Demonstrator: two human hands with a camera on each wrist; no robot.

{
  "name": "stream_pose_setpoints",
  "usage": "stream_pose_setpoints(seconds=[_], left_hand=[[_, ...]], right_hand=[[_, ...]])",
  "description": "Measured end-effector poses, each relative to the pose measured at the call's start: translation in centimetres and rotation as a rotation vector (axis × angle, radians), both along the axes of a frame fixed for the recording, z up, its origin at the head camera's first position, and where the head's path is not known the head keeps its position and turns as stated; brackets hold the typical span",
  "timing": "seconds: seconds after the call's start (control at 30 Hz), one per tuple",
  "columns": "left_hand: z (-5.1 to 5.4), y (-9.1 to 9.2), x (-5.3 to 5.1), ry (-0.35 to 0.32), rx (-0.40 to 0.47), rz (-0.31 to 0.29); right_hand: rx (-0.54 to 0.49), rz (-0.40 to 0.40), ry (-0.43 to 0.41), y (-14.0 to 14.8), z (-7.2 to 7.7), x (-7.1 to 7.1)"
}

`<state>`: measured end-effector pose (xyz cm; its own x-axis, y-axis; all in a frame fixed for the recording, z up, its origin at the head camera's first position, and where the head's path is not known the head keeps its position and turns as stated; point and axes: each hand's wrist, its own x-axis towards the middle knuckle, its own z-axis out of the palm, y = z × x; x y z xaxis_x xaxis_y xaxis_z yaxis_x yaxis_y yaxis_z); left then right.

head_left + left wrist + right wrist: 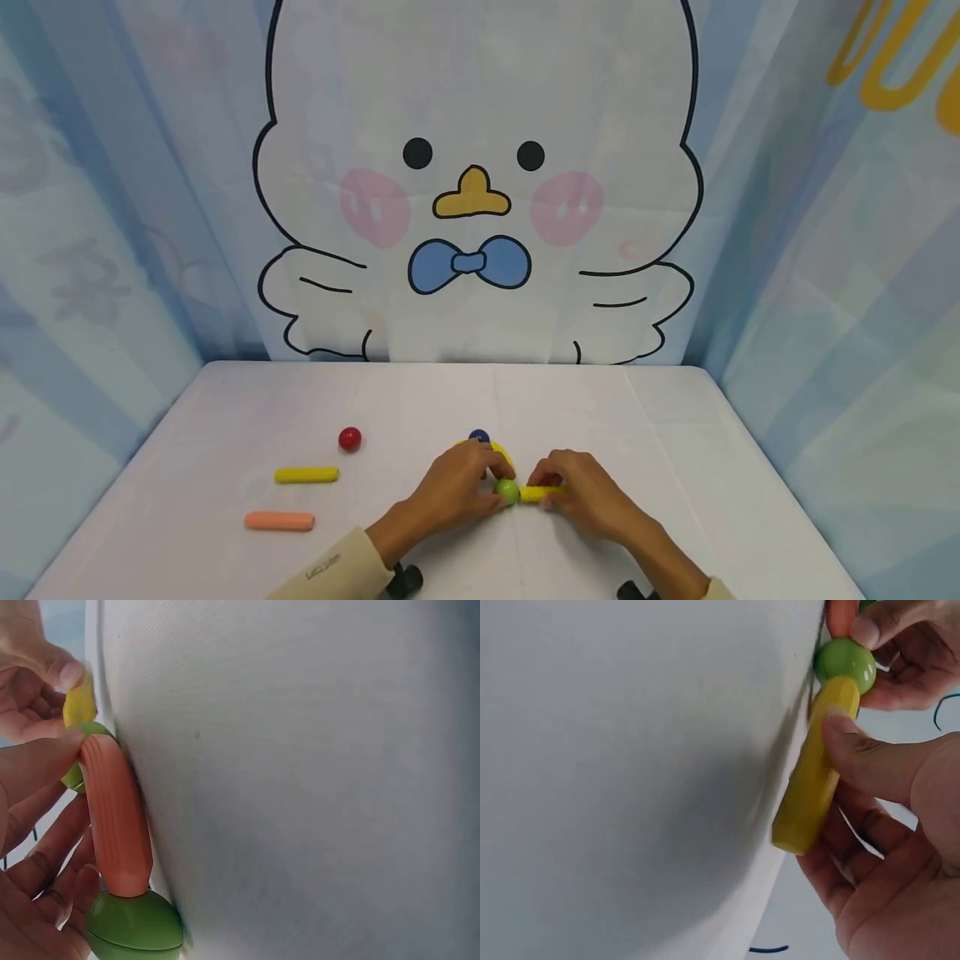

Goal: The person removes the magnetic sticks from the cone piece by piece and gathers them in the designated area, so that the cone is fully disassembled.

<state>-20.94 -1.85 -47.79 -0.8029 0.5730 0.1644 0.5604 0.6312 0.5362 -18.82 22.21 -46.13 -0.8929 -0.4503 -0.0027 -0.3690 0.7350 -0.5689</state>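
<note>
My left hand [453, 485] pinches a light green ball [507, 491] between thumb and fingers. My right hand [592, 496] grips a ridged yellow stick [810, 776], whose end meets that ball. An orange stick [118, 817], hidden under my left hand in the head view, runs from the held ball to another green ball [135, 926]. Past my left fingers, a dark blue ball [478, 435] and a yellow curved piece [501, 452] partly show. Whether the yellow stick is seated in the ball I cannot tell.
On the white table [675, 433], to the left, lie a red ball [349, 439], a yellow stick [306, 475] and an orange stick [280, 521]. A cloth backdrop with a cartoon figure [472, 100] rises behind the far edge.
</note>
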Motion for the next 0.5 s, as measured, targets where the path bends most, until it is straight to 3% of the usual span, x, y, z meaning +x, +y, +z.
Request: stream_pose_setpoints(seconds=[0.2, 0.5], left_hand=[[0.1, 0.0, 0.1, -0.004, -0.014, 0.006], [0.2, 0.0, 0.1, -0.005, -0.025, 0.007]], right_hand=[[-0.043, 0.106, -0.008, 0.9, 0.6, -0.5], [-0.014, 0.087, 0.06, 2.3, 1.6, -0.4]])
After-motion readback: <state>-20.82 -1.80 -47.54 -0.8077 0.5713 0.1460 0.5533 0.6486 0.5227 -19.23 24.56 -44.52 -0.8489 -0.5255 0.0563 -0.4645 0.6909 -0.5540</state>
